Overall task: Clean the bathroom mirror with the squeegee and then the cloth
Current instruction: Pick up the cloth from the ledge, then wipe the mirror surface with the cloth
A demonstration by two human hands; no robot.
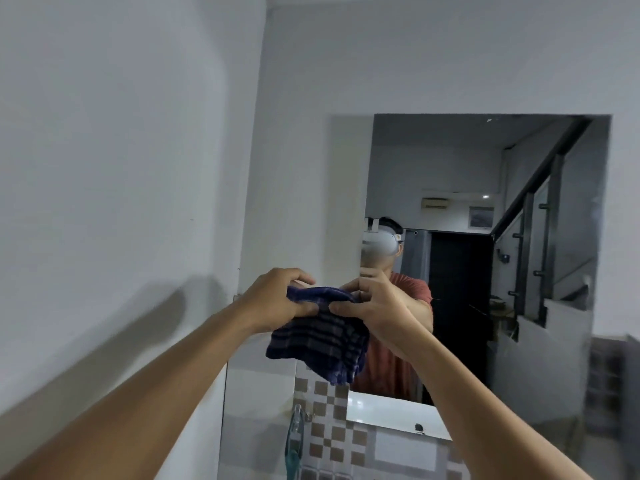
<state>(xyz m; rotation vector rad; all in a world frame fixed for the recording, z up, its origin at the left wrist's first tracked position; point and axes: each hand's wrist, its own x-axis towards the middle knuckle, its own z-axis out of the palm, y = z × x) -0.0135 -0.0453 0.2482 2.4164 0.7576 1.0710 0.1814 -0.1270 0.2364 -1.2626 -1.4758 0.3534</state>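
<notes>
Hands: two in my view, both raised in front of the mirror (485, 237), forearms reaching up from the bottom edge.
Left hand (277, 299): fingers curled over the top of the cloth (322, 337), thumb pressed on its near face; it grips the cloth's upper left part.
Right hand (374, 306): thumb and fingers pinched narrow on the cloth's upper right edge, close beside the left thumb.
Cloth: one, dark blue with pale checked stripes, bunched along the top between the two hands, the rest hanging loose below them. It sits before the lower left part of the glass; I cannot tell whether it touches the surface.
Mirror: one, rectangular, set in the white wall (121, 168). It reflects a person in a red shirt (408, 299) wearing a white headset (381, 244), a staircase railing (540, 244) and a dark doorway (457, 289).
In the way: the cloth and both hands cover part of the reflected torso.
Below: brown-and-white checked tiles (329, 441) and one teal-edged holder (294, 441), too blurred for me to identify.
Squeegee: I cannot pick one out.
</notes>
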